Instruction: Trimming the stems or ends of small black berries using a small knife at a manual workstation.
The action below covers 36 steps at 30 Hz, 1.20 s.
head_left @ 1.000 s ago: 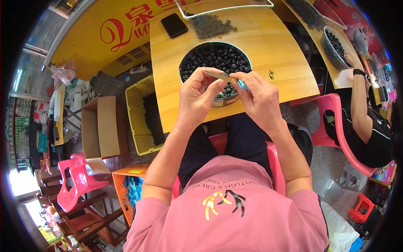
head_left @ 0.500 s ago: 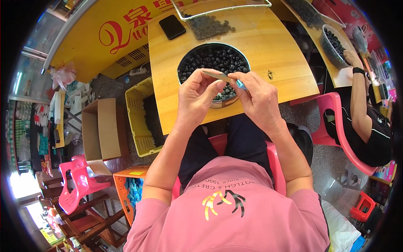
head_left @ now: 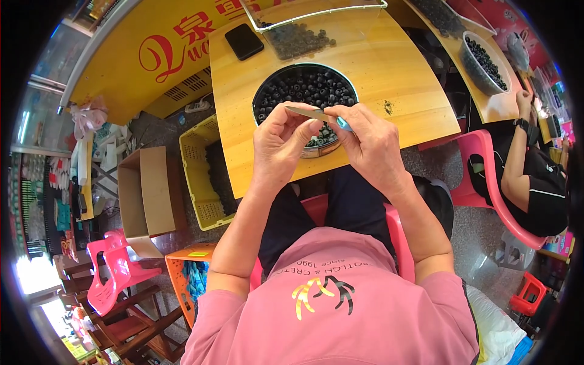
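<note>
My right hand [head_left: 369, 137] grips a small knife [head_left: 306, 112] with a light blue handle, its blade pointing left across to my other hand. My left hand [head_left: 281, 144] is closed in a pinch at the blade; whatever sits between its fingertips is too small and covered to name. Both hands are held over the near rim of a round bowl [head_left: 254, 104] on the wooden table [head_left: 401, 73]. Small dark round fruits [head_left: 313, 86] fill most of the bowl. Paler green-and-white pieces [head_left: 317, 141] lie at its near side, partly behind my hands.
Beyond the bowl stands a clear plastic bin [head_left: 359, 24] with more dark fruits, beside a black phone [head_left: 244, 42]. A yellow crate [head_left: 201, 176] and a cardboard box [head_left: 146, 188] stand left. At right, a co-worker's arm [head_left: 518, 152] is near another bowl [head_left: 468, 61].
My hands stay together at the knife, with only slight finger shifts. The co-worker's hand has drawn back from the bowl at right. The whole view has tilted slightly.
</note>
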### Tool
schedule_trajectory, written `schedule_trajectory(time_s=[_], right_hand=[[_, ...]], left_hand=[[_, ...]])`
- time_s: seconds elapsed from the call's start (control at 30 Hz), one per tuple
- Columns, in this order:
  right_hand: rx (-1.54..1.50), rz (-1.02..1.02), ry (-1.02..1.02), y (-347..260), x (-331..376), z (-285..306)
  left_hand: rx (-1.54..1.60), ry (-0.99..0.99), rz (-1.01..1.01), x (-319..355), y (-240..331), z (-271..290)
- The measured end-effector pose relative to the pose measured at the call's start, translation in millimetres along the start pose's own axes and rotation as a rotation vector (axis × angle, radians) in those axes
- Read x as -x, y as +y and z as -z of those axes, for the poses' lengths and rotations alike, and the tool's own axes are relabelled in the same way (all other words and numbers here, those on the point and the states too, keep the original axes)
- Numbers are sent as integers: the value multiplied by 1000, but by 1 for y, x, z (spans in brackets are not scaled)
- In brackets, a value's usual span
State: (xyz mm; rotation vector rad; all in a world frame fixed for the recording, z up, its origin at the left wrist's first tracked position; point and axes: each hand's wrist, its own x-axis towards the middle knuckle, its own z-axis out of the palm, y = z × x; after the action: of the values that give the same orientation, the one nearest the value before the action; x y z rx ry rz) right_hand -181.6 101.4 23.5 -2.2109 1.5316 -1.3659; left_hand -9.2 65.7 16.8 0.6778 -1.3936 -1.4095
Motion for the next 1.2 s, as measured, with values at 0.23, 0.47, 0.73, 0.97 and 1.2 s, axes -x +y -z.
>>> schedule_trajectory(time_s=[0.23,0.47,0.73,0.97,1.2], right_hand=[[66,-41,-15,9,3,-5],[-693,-450,-140,-13,2,1],[-834,-495,-176,-34,7,8],[-998,-549,-122,-51,14,16],[-932,-571,-88,-65,18,17]], left_hand=[[-18,-81,-91,7,4,1],[-21,-6,-46,19,8,2],[-394,19,-322,36,16,-3],[66,3,-140,52,28,-15],[182,1,-139,59,24,-12]])
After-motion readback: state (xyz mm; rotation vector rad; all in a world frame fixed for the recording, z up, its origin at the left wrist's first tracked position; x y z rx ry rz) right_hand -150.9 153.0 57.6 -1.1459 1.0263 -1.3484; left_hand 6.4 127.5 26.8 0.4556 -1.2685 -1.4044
